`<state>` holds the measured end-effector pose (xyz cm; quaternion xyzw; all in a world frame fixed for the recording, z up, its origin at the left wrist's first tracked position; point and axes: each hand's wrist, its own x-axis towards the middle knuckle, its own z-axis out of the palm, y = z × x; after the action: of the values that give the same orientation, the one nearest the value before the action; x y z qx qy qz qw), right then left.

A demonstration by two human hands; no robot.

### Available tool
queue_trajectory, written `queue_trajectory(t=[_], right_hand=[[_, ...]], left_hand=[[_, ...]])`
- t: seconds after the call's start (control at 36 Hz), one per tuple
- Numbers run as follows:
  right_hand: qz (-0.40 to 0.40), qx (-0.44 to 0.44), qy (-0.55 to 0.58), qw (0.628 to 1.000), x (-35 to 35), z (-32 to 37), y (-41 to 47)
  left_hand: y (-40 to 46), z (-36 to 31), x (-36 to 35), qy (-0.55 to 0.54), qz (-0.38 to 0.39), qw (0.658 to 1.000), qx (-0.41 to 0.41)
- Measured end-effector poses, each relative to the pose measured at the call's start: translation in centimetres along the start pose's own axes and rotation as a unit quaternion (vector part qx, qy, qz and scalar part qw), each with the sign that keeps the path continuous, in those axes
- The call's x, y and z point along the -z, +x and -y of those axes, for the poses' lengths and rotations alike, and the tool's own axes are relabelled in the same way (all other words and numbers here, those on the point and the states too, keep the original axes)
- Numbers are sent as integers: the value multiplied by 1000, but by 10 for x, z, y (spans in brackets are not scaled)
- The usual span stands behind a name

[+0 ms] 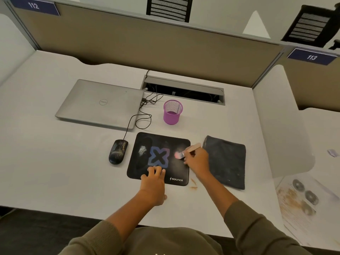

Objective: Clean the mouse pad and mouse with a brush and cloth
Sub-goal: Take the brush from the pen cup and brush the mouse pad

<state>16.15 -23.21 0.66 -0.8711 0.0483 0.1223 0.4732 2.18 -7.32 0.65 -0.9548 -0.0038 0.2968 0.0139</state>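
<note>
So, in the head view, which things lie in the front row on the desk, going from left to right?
mouse → mouse pad → brush, held over the pad's right side → cloth

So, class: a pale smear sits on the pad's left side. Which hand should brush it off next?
The right hand: it already grips the brush, bristles on the pad. The left hand presses the pad's near edge, steadying it. The smear probably lies within a short sweep.

"sounce" on mouse pad [139, 173], "112" [34, 5] and "113" [312, 57] on partition signs.
</note>
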Motion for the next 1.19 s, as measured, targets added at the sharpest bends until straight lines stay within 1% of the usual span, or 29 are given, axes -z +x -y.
queue_trajectory(t=[0.03, 0.06, 0.08, 0.19, 0.22, 0.25, 0.28, 0.33, 0.36, 0.39, 0.44, 0.53, 0.56, 0.58, 0.61, 0.67, 0.69, 0.72, 0.75, 0.78, 0.86, 0.89, 0.92, 0.94, 1.03, 1.06, 1.08, 1.14, 1.19], right_hand=[[25, 10, -9, 1000, -2, 0, -2], [29, 13, -14, 999, -2, 0, -1], [16, 8, -10, 1000, 0, 0, 3], [-119, -43, 27, 992, 15, 0, 23], [-135, -52, 33, 989, 16, 0, 24], [-130, -50, 35, 990, 14, 0, 23], [-101, -38, 32, 994, 11, 1, 19], [-9, -8, 11, 1000, 0, 3, 9], [25, 6, -6, 1000, -3, 3, 5], [39, 15, -19, 999, -4, 4, 3], [14, 12, -15, 1000, 0, 5, 9], [-91, -19, 9, 996, 11, 4, 26], [-116, -26, 15, 993, 13, 3, 28], [-121, -29, 17, 992, 11, 3, 29], [-103, -22, 16, 994, 7, 2, 27], [-17, 5, 4, 1000, -2, 4, 19], [19, 23, -19, 999, -5, 4, 17], [38, 36, -41, 998, -6, 4, 17], [37, 39, -48, 997, -4, 5, 20], [17, 32, -38, 999, -1, 7, 25], [-82, -6, -2, 997, 13, 9, 42], [-100, -13, 0, 995, 15, 9, 45], [-101, -14, 0, 995, 14, 9, 45], [-81, -11, -3, 997, 12, 9, 43], [38, 28, -41, 998, 0, 10, 31], [64, 44, -61, 995, -2, 10, 30], [71, 51, -72, 994, -1, 11, 32], [37, 42, -59, 997, 4, 13, 40], [-27, 14, -36, 999, 12, 13, 50]], left_hand=[[0, 0, 1, -1, 0, 1000, 0], [0, 0, 1, -1, 1, 1000, 0], [0, 1, 1, 0, 2, 1000, -1], [0, 1, -1, 2, 5, 1000, 2], [0, 0, -1, 3, 6, 1000, 4], [0, 0, -1, 4, 7, 1000, 4], [0, -1, -1, 5, 7, 1000, 4], [1, -1, -1, 4, 8, 1000, 5], [1, -1, -1, 0, 8, 1000, 6], [1, -2, -1, -3, 9, 1000, 7], [1, -2, -1, -6, 10, 1000, 7], [0, -2, -2, -5, 10, 1000, 8], [0, -2, -2, -3, 11, 1000, 8], [0, -2, -2, -2, 12, 1000, 8], [0, -3, -2, -1, 13, 1000, 8], [0, -3, -2, -3, 13, 1000, 9], [0, -3, -2, -4, 13, 1000, 11], [0, -3, -2, -4, 12, 1000, 12], [0, -3, -2, -4, 12, 1000, 12], [0, -3, -2, -4, 13, 1000, 12], [0, -4, -2, -1, 13, 1000, 13], [-1, -4, -2, 0, 13, 1000, 14], [-1, -4, -1, 1, 14, 1000, 13], [-1, -4, -1, 2, 14, 1000, 12], [-1, -5, 0, 3, 13, 1000, 9], [-2, -5, 1, 2, 12, 1000, 10], [-2, -5, 1, 1, 12, 1000, 10], [-1, -5, 0, 4, 12, 1000, 9], [-1, -5, 0, 6, 11, 1000, 9]])
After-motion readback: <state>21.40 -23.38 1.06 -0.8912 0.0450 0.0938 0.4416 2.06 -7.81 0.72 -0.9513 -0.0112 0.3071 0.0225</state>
